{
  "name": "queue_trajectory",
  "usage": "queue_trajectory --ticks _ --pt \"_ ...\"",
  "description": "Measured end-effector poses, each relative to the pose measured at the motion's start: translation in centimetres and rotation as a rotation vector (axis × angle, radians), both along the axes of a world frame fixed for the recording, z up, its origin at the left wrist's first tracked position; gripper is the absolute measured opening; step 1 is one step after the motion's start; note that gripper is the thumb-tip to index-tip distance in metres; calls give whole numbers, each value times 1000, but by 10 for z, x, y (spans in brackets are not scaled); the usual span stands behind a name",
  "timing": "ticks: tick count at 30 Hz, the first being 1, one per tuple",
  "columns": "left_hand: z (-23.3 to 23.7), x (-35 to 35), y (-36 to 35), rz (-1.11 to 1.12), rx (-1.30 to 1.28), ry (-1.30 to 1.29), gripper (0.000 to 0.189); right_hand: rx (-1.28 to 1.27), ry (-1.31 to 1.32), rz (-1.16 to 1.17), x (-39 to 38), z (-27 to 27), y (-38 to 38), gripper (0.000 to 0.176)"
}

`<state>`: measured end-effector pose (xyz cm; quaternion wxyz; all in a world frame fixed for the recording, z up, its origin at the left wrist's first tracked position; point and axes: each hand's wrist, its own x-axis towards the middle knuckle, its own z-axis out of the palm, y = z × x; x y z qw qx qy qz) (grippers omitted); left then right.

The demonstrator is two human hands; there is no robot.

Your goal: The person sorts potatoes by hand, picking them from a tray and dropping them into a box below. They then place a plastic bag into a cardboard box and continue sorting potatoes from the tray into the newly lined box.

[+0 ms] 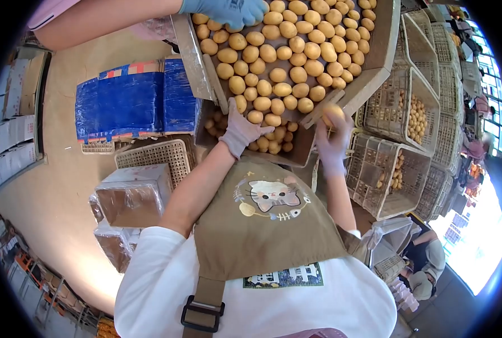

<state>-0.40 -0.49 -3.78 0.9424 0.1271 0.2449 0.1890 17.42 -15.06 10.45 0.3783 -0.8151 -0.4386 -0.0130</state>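
Note:
Many round yellow-brown potatoes (282, 89) cover a sorting table with raised metal sides (369, 93). My left hand (243, 132), in a pale glove, is spread at the table's narrow lower end, beside the potatoes at its mouth, and holds nothing that shows. My right hand (334, 143), also gloved and slightly blurred, is raised at the right side of the mouth with its fingers round one potato (334, 115). Below the mouth, a bin (301, 147) holds more potatoes, partly hidden by my left hand.
A co-worker's blue-gloved hand (228, 10) reaches over the table's upper left. Plastic crates (394, 104), some with potatoes, stack at right. Blue-wrapped boxes (124, 104), an empty crate (155, 158) and plastic-wrapped cartons (133, 188) stand at left. A person (425, 265) is at lower right.

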Motion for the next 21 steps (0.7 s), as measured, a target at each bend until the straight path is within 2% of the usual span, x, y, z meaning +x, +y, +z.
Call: queue_trajectory --ticks 2,4,6,7,8,9,11,14,16,17,18,19,20,21 --pt "-31 2 -5 -71 440 29 82 30 -30 -127 4 -6 -73 34" --pt "-22 6 -6 -57 282 -9 83 -488 -20 -289 8 -11 -134 34" --pt "29 10 4 54 -476 -78 84 -521 -25 -345 9 -31 -159 34" --pt "34 13 8 44 -563 -11 88 -534 -29 -363 4 -21 -146 34" --pt "16 10 7 23 -901 -336 87 -453 -141 -323 1 -13 -128 34" --pt "-19 3 2 1 -1235 -663 85 -341 -146 -251 -6 5 -93 34" --pt "-33 1 4 -37 -1379 -803 80 -238 -220 -47 -12 22 -38 38" --pt "-3 -2 5 -37 -835 -241 68 -242 -270 220 -10 18 24 41" --pt "15 -3 7 -7 -463 115 61 -608 -232 264 5 -3 35 46" --pt "19 -4 7 13 -280 292 57 -590 -234 180 13 -10 46 48" --pt "20 -2 7 23 -256 417 51 -573 -237 96 17 -12 58 51" --pt "20 -4 5 44 -204 378 52 -556 -245 -17 14 -6 73 57" --pt "20 -6 3 62 -153 341 53 -685 -315 16 17 -14 79 62" --pt "19 -8 1 80 -172 292 58 -752 -197 141 10 -15 83 62"
